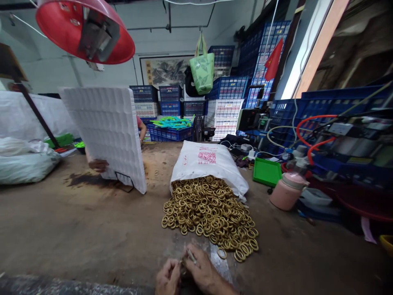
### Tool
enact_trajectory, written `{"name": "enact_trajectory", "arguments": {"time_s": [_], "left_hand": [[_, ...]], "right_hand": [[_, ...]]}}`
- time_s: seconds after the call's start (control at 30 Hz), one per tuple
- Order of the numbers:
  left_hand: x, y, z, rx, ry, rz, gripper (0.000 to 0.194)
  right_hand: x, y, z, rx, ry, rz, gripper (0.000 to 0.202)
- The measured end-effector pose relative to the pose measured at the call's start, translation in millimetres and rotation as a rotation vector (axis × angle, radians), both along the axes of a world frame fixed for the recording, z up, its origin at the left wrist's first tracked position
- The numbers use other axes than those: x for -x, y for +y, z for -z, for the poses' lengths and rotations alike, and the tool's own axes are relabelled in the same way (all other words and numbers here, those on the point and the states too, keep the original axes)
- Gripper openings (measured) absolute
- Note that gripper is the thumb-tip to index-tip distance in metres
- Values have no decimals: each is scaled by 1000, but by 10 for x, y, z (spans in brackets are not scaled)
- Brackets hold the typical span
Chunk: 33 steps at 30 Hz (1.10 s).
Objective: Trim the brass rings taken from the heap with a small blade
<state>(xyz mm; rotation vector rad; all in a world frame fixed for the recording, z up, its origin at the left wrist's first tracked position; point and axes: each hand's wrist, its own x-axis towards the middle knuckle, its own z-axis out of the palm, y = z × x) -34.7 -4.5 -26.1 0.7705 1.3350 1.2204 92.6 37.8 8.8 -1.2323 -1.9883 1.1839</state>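
At the bottom middle of the head view, my left hand (168,276) and my right hand (201,266) are close together with fingers pinched. Between the fingertips is something small and dark that I cannot make out. A short, thin, pale rod-like tool (191,256) shows in the fingers of my right hand. Just beyond my hands lies a heap of brass-coloured rings (211,209), spilling from the mouth of a white sack (202,157) with red print. A loose ring (221,253) lies at the near edge of the heap, right of my right hand.
A white foam-like panel (106,135) stands upright at the left, with another person's hand (98,165) at its edge. A pink jug (287,190) and a green tray (267,171) are at the right. A red lamp shade (86,30) hangs at upper left; stacked crates (225,110) line the back.
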Motion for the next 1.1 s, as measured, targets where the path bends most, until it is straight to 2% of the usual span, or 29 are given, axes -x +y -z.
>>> {"name": "enact_trajectory", "arguments": {"time_s": [0.1,0.2,0.27,0.3,0.43,0.53,0.77,0.9,1.0,1.1], "left_hand": [[-31,-74,-159,-198,183,-61,33],[-54,-153,-369,-238,277,-12,27],[-55,-177,-444,-237,295,4,25],[-53,-184,-454,-228,280,10,25],[-40,-218,-406,-53,85,62,29],[-33,-235,-397,18,-29,112,34],[-41,-218,-416,56,-148,132,32],[-43,-215,-390,53,-216,81,32],[-37,-204,-397,54,-211,63,34],[-32,-190,-411,48,-209,40,36]], "right_hand": [[26,31,48,185,60,67,22],[6,-7,54,404,20,17,37],[-10,-36,29,521,66,24,40],[-14,-44,11,521,94,28,39],[-1,-45,-58,369,102,55,33],[17,-28,-74,267,97,48,28],[28,37,-57,125,52,6,22],[-21,41,-45,-80,-138,36,20],[-61,-5,-36,-206,-315,-93,15],[-72,-63,-22,-251,-418,-201,18]]}}
